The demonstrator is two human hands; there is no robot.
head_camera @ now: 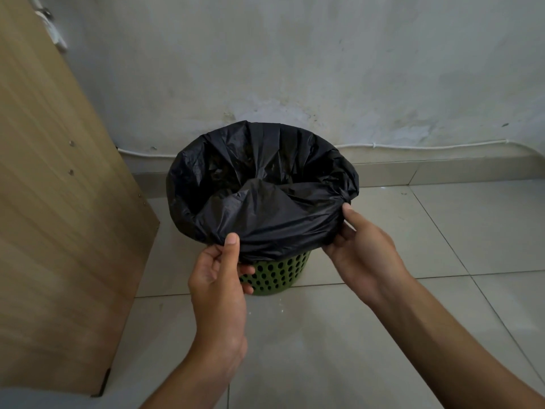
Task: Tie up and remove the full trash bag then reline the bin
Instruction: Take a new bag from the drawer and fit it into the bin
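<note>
Head view: a person's two bare hands work the edge of a black trash bag (265, 184) lining a small round bin (277, 274) on a tiled floor (339, 335). The bag is thin, crinkled plastic with a dull sheen, its mouth folded outward over the bin's rim and draped down the near side, so that only the lower part of the bin shows. That exposed wall is green plastic, pierced with rows of round holes, and tapers slightly toward its base.

The left hand (218, 278) pinches the bag's hanging hem at the near-left, thumb pressed on top of the plastic and fingers curled beneath it. The right hand (364, 249) grips the folded edge at the near-right, thumb on the outer face and fingers tucked under the film. Both hands are closed on the bag's edge; the forearms are bare.

The bin stands close to the wall (295, 69), a pale, blotchy plastered face with scuffs and flaking near its foot. A thin white cable (413, 146) runs along the wall just above a tiled skirting. The floor is large, glossy, off-white tiles with dark grout lines. At left, a light wood-grain panel (59, 202) of a piece of furniture rises beside the bin, with small screw heads along it.
</note>
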